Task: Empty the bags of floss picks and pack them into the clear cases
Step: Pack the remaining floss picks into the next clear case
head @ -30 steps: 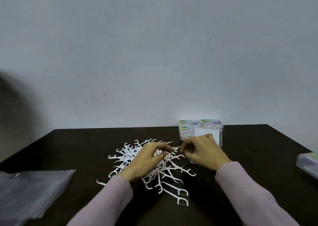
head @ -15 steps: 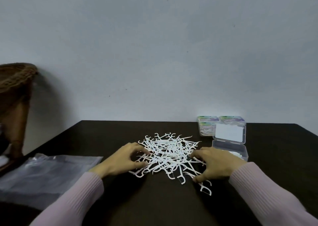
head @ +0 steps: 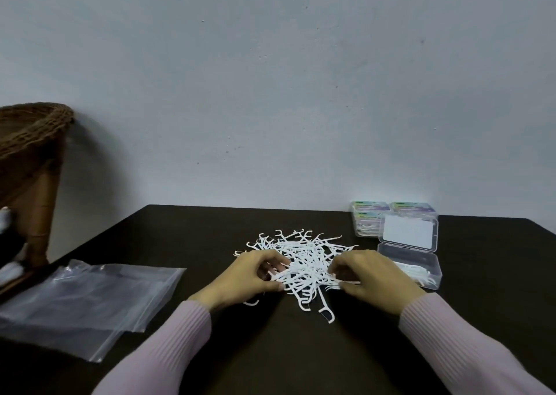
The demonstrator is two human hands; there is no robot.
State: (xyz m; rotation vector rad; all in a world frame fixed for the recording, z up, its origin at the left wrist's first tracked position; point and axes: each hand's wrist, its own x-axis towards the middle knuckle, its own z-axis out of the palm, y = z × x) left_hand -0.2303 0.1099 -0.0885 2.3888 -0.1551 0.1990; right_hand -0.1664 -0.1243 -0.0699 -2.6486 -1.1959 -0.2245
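Both hands sit curled at the near edge of the pile of floss picks (head: 304,262), the left hand (head: 249,277) pinching a few picks and the right hand (head: 373,277) gripping some too. Just right of it an open clear case (head: 412,262) holds a few picks, closed cases (head: 370,217) behind. Empty bags (head: 87,301) lie well left on the dark table (head: 270,349).
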